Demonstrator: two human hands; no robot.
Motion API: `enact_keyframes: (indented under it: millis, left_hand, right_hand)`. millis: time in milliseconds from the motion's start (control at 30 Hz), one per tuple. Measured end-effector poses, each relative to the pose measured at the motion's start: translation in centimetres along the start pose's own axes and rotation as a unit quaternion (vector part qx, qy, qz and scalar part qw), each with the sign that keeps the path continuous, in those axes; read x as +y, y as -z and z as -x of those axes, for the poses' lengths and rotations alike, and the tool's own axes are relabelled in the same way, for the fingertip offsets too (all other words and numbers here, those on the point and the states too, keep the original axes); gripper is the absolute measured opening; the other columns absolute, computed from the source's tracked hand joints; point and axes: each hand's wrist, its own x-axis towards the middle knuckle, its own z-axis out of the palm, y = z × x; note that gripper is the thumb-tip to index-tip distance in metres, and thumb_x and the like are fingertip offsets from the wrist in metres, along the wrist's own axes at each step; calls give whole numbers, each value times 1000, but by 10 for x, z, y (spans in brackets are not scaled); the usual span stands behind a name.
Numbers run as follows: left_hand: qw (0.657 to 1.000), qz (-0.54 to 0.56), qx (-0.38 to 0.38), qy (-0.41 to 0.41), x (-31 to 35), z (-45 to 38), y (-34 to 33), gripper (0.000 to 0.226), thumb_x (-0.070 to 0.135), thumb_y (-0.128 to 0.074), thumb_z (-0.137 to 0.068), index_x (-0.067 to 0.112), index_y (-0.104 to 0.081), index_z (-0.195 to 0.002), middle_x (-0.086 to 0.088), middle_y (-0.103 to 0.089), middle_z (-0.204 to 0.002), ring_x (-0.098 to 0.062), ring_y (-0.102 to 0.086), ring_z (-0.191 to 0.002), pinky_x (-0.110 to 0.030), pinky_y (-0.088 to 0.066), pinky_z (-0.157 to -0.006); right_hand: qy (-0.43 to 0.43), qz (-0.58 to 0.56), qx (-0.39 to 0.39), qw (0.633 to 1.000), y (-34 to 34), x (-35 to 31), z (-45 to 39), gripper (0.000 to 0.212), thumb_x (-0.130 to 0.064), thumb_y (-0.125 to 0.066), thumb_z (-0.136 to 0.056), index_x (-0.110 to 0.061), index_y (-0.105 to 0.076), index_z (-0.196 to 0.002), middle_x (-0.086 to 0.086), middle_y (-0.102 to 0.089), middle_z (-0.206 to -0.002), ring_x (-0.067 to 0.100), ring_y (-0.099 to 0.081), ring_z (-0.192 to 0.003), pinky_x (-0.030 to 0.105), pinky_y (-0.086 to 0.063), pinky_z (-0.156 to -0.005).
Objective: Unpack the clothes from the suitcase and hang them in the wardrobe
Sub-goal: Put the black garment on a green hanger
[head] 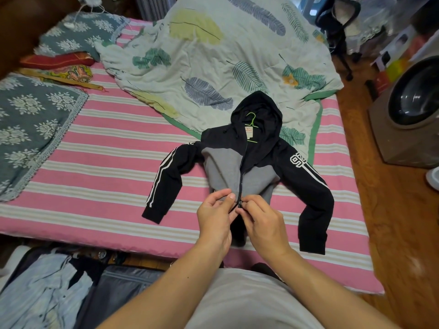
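- On the striped bed sheet, near its front edge, we find the hooded jacket lying flat on its back, sleeves spread to either side and cuffs bent toward us.
- We note a green hanger already inside the neck opening, with its hook showing against the hood lining.
- Our left hand pinches the left front edge at the hem beside the zipper. Our right hand pinches the zipper slider at the bottom of the track. Both hands are closed on the garment; neither is free.
- We judge the current step to be seating the zipper so the jacket can be closed on the hanger.
- Risk: if the pin is not fully seated before we pull, the slider may jam or run up one side only.
- Risk: loose grey fabric lies close to the track; pulling without holding the hem taut may catch it in the teeth.
- Risk: a hard pull away from us may drag the whole jacket along the sheet and shift the hanger out of the shoulders.
- Orientation: the long axis runs from hem to hood, nearly straight away from us, with the hood pointing toward the leaf-print quilt and leaning slightly right.
- More clothes remain in the open suitcase at lower left; no wardrobe is in view.
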Motion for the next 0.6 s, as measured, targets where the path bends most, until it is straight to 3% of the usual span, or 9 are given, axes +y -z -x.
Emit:
enact_keyframes:
  millis: [267, 600]
  left_hand:
    - [1000, 3, 6, 3, 2, 1, 0, 14, -1, -69, -92, 7, -71, -104, -8, -69, -81, -17, -71, -81, -35, -60, -85]
    - [1000, -6, 13, -1, 4, 0, 0, 14, -1, -69, -92, 6, -72, -103, -6, -69, -78, -16, -70, -79, -31, -60, -79]
  right_hand:
    - [9, 18, -7, 1000, -1, -1, -2, 8, -15, -69, -93, -10, -65, -88, -2, -64, -97, 15, -59, -69, 29, -48, -52]
    - [12, 23, -5, 1000, -2, -2, -4, 10, -17, -67, -95, -11, -65, -88, -3, -64, -98, 14, -59, -69, 28, -47, -51]
